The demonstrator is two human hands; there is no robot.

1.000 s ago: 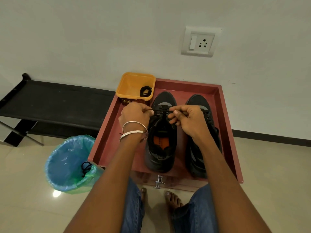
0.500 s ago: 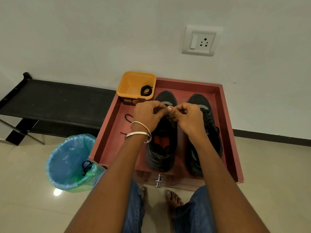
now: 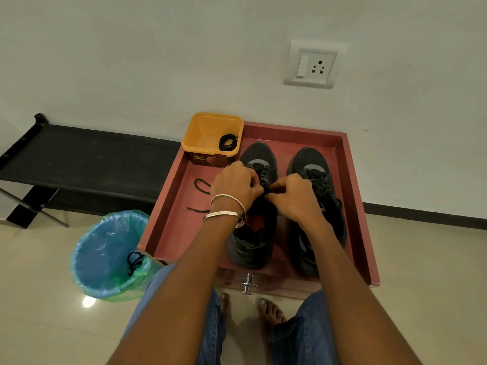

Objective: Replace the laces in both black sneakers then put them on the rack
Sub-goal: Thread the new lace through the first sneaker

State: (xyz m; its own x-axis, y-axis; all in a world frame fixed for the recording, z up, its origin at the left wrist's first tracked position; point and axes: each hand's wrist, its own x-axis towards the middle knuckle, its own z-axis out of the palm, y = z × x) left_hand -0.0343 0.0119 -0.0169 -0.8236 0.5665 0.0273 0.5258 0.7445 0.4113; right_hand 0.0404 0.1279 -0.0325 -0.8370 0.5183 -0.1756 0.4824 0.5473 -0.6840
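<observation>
Both hands curled, frame ctr: L hand (image 3: 237,184) & R hand (image 3: 293,197) pinching lace (image 3: 264,180) over left sneaker (image 3: 253,241).

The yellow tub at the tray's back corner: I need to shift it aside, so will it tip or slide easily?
The yellow tub probably slides easily: it holds only a coiled lace, so it is likely light. Its squat shape suggests it won't tip readily.

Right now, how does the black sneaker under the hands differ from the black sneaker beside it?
The left black sneaker is only part laced, its orange insole visible; the right black sneaker is laced throughout. Both hands, left hand and right hand, work on the left one; the right one lies untouched. Both sit in the red tray, toes toward the wall.
</observation>
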